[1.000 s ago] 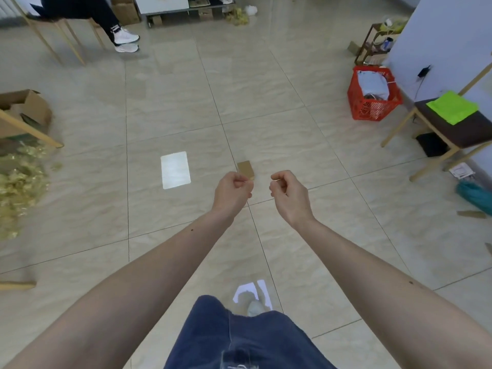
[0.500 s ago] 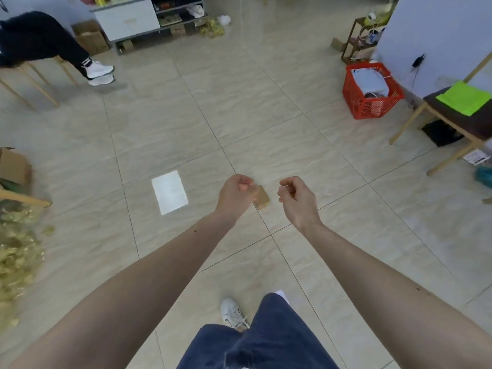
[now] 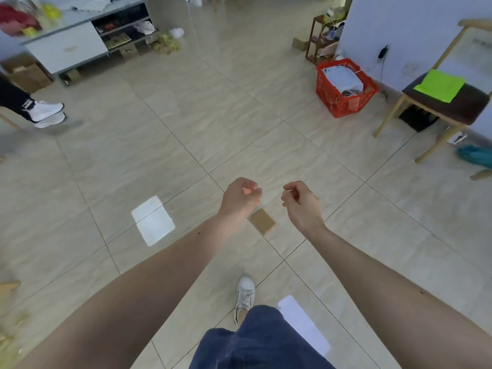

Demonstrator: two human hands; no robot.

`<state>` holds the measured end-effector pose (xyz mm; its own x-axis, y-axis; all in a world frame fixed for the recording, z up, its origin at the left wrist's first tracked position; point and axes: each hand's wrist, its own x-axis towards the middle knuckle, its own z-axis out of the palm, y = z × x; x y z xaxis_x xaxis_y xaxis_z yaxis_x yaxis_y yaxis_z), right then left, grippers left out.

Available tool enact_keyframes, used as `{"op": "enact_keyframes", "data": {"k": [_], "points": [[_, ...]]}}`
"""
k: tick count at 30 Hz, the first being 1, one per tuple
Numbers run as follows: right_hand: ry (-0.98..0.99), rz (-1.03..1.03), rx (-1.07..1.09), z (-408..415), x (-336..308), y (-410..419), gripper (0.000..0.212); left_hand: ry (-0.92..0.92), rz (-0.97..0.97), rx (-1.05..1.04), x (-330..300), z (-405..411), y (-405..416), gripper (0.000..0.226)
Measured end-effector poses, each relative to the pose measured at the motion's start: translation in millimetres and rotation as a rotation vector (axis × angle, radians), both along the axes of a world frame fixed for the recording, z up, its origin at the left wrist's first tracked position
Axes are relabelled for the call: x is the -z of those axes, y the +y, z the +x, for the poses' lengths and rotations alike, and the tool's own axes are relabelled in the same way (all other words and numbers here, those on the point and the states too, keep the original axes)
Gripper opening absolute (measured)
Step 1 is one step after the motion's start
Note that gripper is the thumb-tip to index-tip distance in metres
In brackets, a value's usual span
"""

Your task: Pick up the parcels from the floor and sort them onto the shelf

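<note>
A small flat brown parcel (image 3: 262,221) lies on the tiled floor, just below and between my two hands. My left hand (image 3: 241,196) is closed in a fist with nothing visible in it, its wrist partly over the parcel's left corner. My right hand (image 3: 300,202) hangs to the right of the parcel, fingers curled shut and empty. Both hands are in the air above the floor. A grey shelf unit (image 3: 80,46) with cluttered open compartments stands far off at the upper left.
A red basket (image 3: 346,87) of white items stands at the right near a wooden chair (image 3: 442,102) with a green cloth. Another person's white shoes (image 3: 48,113) are at the left. Bright white patches (image 3: 153,221) show on the floor. My own shoe (image 3: 245,294) is below.
The view has swung toward the shelf unit. The brown parcel, first seen above my left hand, now shows below and between my hands. Both hands stay closed.
</note>
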<state>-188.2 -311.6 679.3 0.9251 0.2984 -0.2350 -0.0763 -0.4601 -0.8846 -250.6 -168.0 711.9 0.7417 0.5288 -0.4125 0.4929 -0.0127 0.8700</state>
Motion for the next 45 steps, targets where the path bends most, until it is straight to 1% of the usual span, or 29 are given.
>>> {"op": "enact_keyframes", "data": {"k": [4, 11, 14, 19, 26, 33, 41, 45], "points": [[0.039, -0.018, 0.054, 28.5, 1.3, 37.6, 0.012, 0.028, 0.017, 0.087, -1.6, 37.5, 44.6, 0.005], [0.079, -0.053, 0.153, 71.3, -1.1, 92.4, 0.013, 0.068, 0.021, 0.219, -4.7, 103.5, 116.1, 0.005], [0.079, -0.064, 0.222, 87.9, 1.3, 117.4, 0.013, 0.084, 0.029, 0.296, -4.5, 132.7, 144.3, 0.009], [0.083, -0.061, 0.411, 110.6, 8.3, 166.6, 0.012, 0.077, 0.048, 0.488, -6.2, 177.1, 198.3, 0.017], [0.127, -0.042, 0.697, 115.1, 14.1, 224.2, 0.018, 0.073, 0.092, 0.772, -1.1, 232.3, 250.2, 0.008], [0.155, -0.036, 0.957, 121.3, 21.2, 242.7, 0.020, 0.092, 0.091, 1.025, 13.5, 282.2, 247.8, 0.004], [0.168, 0.010, 1.258, 143.9, 28.3, 224.7, 0.021, 0.055, 0.109, 1.308, 13.7, 338.7, 192.1, 0.010], [0.184, 0.025, 1.342, 156.6, 23.1, 221.2, 0.019, 0.063, 0.117, 1.415, 10.6, 360.1, 172.2, 0.008]]}}
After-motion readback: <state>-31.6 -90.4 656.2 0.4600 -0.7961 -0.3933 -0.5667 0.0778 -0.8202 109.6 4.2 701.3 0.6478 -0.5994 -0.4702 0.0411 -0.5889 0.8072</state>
